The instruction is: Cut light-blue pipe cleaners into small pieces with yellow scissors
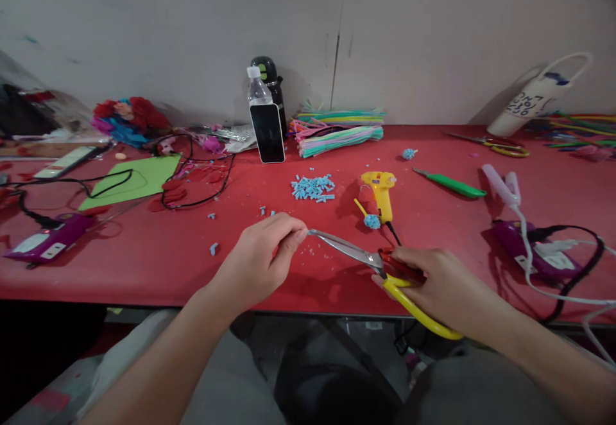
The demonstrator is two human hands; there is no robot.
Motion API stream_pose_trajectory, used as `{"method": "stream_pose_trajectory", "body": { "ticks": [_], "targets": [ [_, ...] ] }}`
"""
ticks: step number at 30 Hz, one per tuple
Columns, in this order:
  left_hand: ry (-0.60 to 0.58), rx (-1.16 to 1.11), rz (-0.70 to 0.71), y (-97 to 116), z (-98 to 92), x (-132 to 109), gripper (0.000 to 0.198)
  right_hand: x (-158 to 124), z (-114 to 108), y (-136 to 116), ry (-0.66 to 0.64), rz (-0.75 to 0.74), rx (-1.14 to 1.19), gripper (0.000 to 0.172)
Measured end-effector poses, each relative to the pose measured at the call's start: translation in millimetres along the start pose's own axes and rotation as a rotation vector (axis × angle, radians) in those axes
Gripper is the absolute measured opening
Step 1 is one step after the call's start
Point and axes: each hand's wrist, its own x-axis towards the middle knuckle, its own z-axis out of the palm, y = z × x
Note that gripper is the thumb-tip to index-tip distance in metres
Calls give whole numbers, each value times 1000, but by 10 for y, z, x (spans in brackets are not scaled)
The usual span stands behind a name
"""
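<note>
My right hand (436, 287) grips the yellow and red handles of a pair of scissors (353, 250), whose blades point left. At the blade tips, my left hand (269, 251) pinches with thumb and forefinger. A small bit of light blue stuff shows at that pinch, most of it hidden by the fingers. Just beyond the hands lies a heap of short light blue pipe cleaner pieces (312, 187). Right of the heap, a yellow hot glue gun (382, 197) lies on its side, with a blue fuzzy ball (372, 221) on a yellow stem beside it.
Behind stand a phone (267, 133), a clear bottle (258, 91) and a bundle of pipe cleaners (337, 133). Rightward lie a green-handled cutter (455, 185), more scissors (505, 147) and a purple power strip (534, 251) with cords. Green paper (135, 178) and another purple strip (52, 235) lie left.
</note>
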Motion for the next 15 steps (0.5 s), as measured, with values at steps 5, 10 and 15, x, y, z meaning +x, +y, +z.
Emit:
{"method": "stream_pose_trajectory", "body": {
  "ticks": [5,10,15],
  "targets": [
    [0,-15,-6,-1,4,-1,15,10,5,7,9,-27,1,22],
    [-7,-18,-21,4,2,2,15,5,-12,-39,31,-6,23,29],
    [7,4,-33,22,0,7,17,-5,-56,-120,-2,10,99,40]
  ]
}}
